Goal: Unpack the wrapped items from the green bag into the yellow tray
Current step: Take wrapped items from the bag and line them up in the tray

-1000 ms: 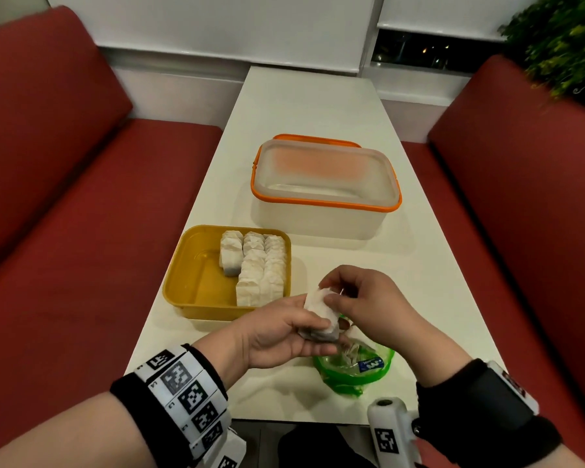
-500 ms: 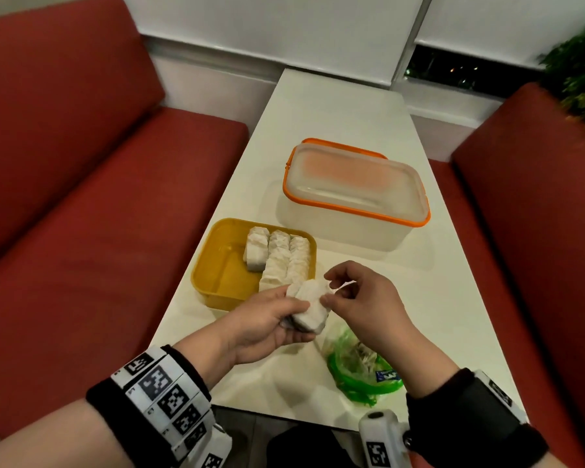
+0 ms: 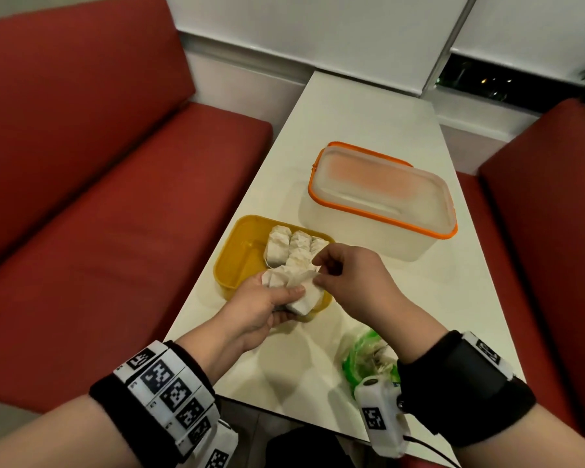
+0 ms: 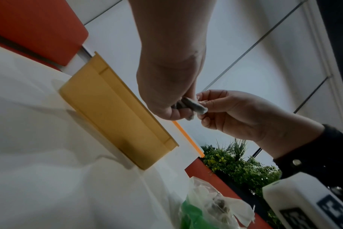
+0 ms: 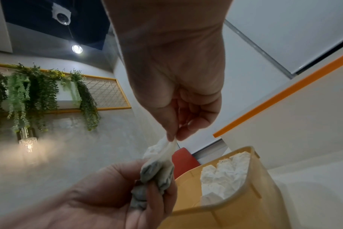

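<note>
My left hand grips a white paper-wrapped item over the near right corner of the yellow tray. My right hand pinches a loose flap of that wrapper from the right. Several wrapped items lie in rows in the tray's right half. The green bag lies crumpled on the table near its front edge, partly hidden by my right wrist. In the right wrist view my right hand pulls the wrapped item upward, the tray just to the right.
A translucent lidded box with an orange rim stands behind the tray on the white table. Red bench seats flank the table on both sides. A plant stands behind the right bench.
Both hands have carried the wrapped item from above the green bag up and left, over the tray's near corner. The head view has swung to the left.
</note>
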### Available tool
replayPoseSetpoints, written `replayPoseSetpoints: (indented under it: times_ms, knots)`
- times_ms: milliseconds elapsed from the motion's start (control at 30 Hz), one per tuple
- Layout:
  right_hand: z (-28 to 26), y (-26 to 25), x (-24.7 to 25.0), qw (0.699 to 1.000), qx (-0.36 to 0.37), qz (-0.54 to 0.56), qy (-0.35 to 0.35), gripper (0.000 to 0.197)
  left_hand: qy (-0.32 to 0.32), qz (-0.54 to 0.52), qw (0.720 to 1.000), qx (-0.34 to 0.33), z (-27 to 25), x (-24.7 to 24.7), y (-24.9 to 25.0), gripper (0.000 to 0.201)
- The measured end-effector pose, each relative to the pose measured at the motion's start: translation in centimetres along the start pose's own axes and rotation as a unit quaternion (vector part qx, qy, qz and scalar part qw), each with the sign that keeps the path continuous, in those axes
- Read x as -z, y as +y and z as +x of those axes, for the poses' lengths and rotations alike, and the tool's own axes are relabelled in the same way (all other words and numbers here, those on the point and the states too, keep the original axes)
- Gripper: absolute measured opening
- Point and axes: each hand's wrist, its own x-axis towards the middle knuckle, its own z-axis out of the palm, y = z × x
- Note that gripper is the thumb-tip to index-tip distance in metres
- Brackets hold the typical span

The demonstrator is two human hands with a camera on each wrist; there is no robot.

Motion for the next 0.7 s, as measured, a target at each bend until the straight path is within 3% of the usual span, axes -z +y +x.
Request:
replayPoseSetpoints:
  times_ms: [200, 400, 533, 700]
  knots:
    - [1.6, -0.5, 0.8, 1.0, 0.003, -0.012, 0.007, 0.013, 0.06, -0.053, 0.997, -0.015, 0.2, 1.1, 0.8, 0.013]
    - [5.1, -2.6, 1.0, 0.998, 0.026, -0.047, 0.025, 0.012, 0.11, -0.071, 0.988, -0.079, 0.0, 2.5, 1.8, 0.014]
    - [8.5, -3.1, -1.6, 0.997, 0.014, -0.072, -0.022, 0.015, 0.137, -0.072, 0.982, -0.109, -0.2, 3.5, 2.4, 0.017]
    - [11.2, -2.6, -5.1, 0.987, -0.045, -0.12, -0.094, 0.02, 0.159, -0.058, 0.982, -0.089, -0.2, 4.1, 2.1, 0.027]
